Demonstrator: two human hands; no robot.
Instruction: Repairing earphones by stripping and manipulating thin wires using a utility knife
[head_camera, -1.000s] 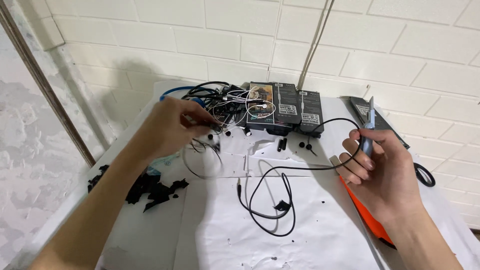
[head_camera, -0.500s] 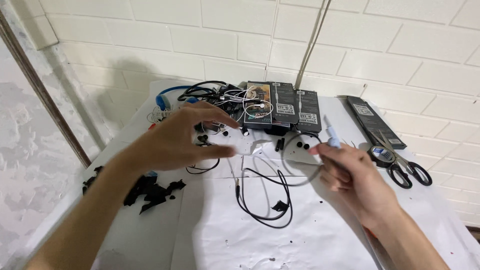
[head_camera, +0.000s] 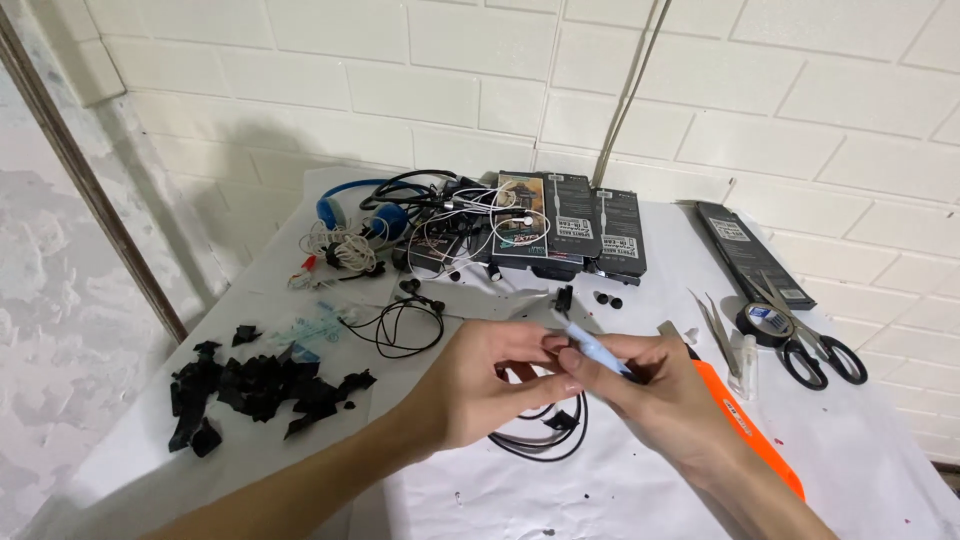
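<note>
Our hands meet mid-counter: right hand (head_camera: 655, 390) pinches a pale blue pen-like tool (head_camera: 598, 350), its length running ten to four o'clock; left hand (head_camera: 490, 385) grips its tip. Black cable (head_camera: 545, 440) loops just beneath, at six.

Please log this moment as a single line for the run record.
left hand: pinching black cable | right hand: holding light blue tool | hands together over table | scissors lying right

The single head-worn camera looked down and forward, close over the white table (head_camera: 880, 450), facing the white brick wall (head_camera: 760, 90) behind it.
</note>
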